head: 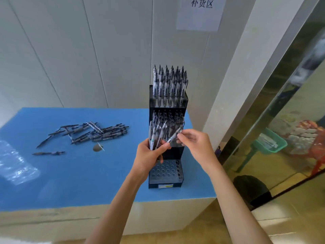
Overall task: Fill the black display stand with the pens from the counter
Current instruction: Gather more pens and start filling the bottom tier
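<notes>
A tall black display stand [166, 181] rises in tiers on the right part of the blue counter [79, 173]. Its top tier is full of upright pens [168, 81], the middle tier holds several, and the bottom tier shows bare holes. My left hand [149, 155] grips a bundle of pens [155, 136] upright in front of the middle tier. My right hand [193, 143] pinches the upper end of a single pen [174, 136] that slants out of that bundle. A pile of loose pens [91, 132] lies on the counter to the left.
A clear plastic bag [15, 162] lies at the counter's left edge, and a small round grey item [97, 147] sits near the pile. White wall panels stand behind. A reflective glass wall [281, 120] runs along the right. A paper sign [200, 11] hangs above.
</notes>
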